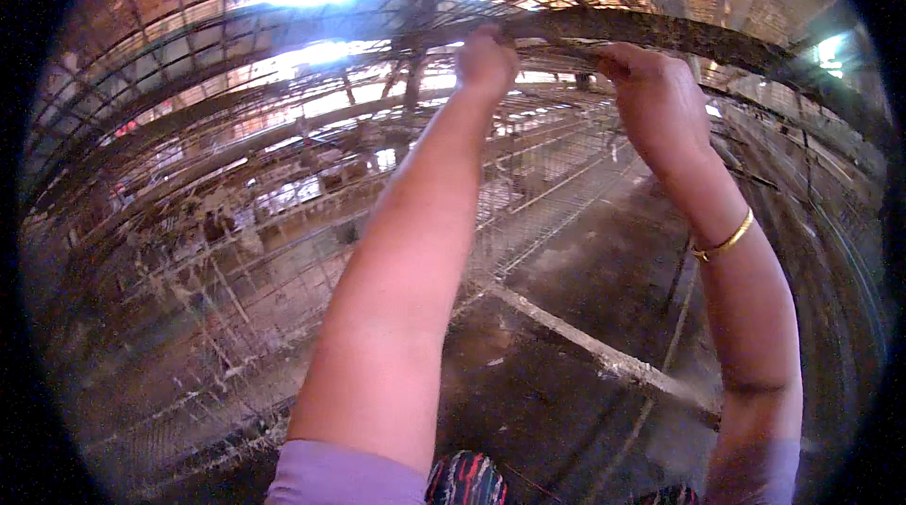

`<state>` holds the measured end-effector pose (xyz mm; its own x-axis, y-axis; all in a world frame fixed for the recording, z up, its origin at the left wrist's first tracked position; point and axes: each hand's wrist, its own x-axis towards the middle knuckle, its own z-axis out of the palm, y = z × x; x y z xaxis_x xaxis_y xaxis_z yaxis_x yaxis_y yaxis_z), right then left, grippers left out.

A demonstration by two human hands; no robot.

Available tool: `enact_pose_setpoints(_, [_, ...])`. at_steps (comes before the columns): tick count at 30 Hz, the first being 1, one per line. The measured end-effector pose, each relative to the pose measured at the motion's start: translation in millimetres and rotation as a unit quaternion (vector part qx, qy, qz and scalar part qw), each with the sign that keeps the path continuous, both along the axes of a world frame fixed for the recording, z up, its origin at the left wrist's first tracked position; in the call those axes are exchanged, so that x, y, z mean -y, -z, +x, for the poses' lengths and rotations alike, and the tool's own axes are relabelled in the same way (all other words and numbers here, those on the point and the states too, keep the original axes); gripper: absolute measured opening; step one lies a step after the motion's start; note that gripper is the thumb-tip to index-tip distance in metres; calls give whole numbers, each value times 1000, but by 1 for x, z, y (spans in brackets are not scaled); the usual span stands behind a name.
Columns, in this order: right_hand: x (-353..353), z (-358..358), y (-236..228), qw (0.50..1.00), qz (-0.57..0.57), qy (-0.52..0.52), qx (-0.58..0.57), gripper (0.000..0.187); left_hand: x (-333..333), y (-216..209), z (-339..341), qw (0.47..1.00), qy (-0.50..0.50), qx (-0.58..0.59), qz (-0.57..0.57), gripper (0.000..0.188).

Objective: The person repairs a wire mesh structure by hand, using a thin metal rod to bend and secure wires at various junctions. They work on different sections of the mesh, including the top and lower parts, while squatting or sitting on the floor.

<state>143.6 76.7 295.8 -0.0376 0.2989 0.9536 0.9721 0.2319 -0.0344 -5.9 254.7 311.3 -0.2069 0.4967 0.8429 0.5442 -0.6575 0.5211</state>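
Both my arms reach up and forward to a dark wooden beam (651,28) that crosses the top of the view. My left hand (487,63) is closed at the beam's underside, and what its fingers hold is hidden. To its right, my right hand (656,94) has thumb and fingers pinched together just below the beam. A thin dark strip (559,48) runs between the two hands under the beam; I cannot tell whether it is a cord, a wire or a stick. A gold bangle (727,239) circles my right wrist.
Rows of wire-mesh cages (274,212) line the left side and run into the distance. A pale, crusted bar (595,340) lies low across the dark floor (528,392). Overhead is a lattice of poles (179,24), with bright light coming through.
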Motion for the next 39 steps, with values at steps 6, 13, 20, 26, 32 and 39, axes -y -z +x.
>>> enact_pose_setpoints(6, [-18, 13, 6, 995, 38, -90, -21, 19, 13, -4, 7, 999, 28, -19, -11, 31])
enact_pose_setpoints(13, [-4, 6, 12, 997, 54, -52, -2, 17, 5, -6, 5, 996, -39, -73, -38, 26])
enact_pose_setpoints(20, [-12, 12, 22, 996, 71, 39, 42, 20, 2, -6, 3, 998, -13, -54, -36, 28])
enact_pose_setpoints(26, [-13, 12, 28, 997, 69, 35, 25, 20, 0, -4, 6, 999, -9, -37, -19, 28])
enact_pose_setpoints(32, [-21, 16, 30, 997, 74, 18, 29, 20, 6, -3, 7, 998, -13, -54, -12, 24])
enact_pose_setpoints(39, [-5, 18, 19, 998, 21, 37, 36, 20, 4, -2, 4, 994, -48, -92, 25, 22])
